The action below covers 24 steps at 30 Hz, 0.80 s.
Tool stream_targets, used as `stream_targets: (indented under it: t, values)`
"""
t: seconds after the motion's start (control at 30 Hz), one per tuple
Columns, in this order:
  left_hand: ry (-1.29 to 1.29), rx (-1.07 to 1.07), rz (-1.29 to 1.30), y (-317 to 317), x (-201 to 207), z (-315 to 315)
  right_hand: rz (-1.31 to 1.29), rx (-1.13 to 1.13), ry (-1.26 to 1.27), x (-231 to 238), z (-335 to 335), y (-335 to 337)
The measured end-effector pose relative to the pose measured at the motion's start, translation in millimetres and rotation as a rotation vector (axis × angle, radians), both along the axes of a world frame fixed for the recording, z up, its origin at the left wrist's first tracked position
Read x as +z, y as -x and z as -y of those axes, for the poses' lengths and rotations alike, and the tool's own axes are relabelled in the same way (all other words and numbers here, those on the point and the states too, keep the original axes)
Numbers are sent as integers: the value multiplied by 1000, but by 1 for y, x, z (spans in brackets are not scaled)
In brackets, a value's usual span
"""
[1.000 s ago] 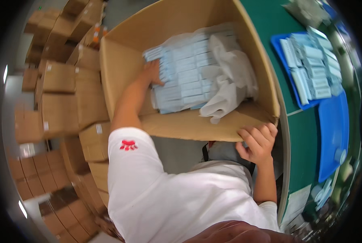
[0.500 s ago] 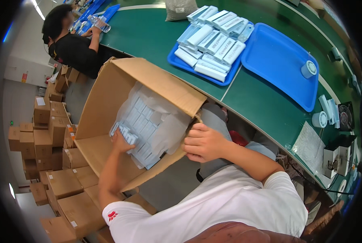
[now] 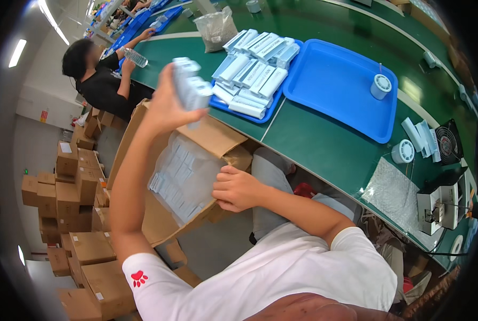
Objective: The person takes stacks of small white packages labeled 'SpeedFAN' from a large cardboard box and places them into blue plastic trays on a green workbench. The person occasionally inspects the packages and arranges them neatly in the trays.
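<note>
My left hand (image 3: 165,109) is raised over the open cardboard box, fingers and thumb wrapped round a few small light-blue boxes (image 3: 192,85), slightly blurred. Below it, the cardboard box (image 3: 217,136) tilts toward me against the table edge. Inside, a translucent plastic liner (image 3: 202,155) surrounds many more light-blue boxes (image 3: 175,179). My right hand (image 3: 238,188) grips the near right rim of the cardboard box. Just right of the held boxes, a blue tray (image 3: 275,101) bears a heaped pile of similar oblong boxes (image 3: 252,69).
Beside the loaded tray lies a second blue tray (image 3: 335,85) with one white round cap-like part (image 3: 380,86). A granule-filled bag (image 3: 216,29) stands behind. A small fan (image 3: 448,144) and a white device (image 3: 437,208) sit right. Stacked cartons (image 3: 89,246) and a person (image 3: 102,83) are left.
My left hand has lifted several light-blue boxes out of the cardboard box, up toward the loaded tray. My right hand stays on the rim. The view has shifted somewhat.
</note>
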<state>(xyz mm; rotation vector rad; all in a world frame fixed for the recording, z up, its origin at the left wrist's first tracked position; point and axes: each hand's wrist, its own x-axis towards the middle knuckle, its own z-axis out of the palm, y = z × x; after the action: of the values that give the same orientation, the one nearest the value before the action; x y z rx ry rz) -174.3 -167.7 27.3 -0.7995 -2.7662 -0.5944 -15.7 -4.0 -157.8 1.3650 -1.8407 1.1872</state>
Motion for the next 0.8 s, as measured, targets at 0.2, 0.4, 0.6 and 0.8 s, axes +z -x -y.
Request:
stream_targets:
  t: [0.2,0.4,0.6,0.8]
  values:
    - [421,72,146,69,-48,-121,4,34,14,-8,5,-2]
    - [594,61,66,100,-55,-154,-27,43,50,-17,4,0]
    - [627,-332,-239,133,-9,-159,-56,43,15,-20,1,5]
    - [647,-482,-198,168,-7,-178,-18,87,29,-20,5,5]
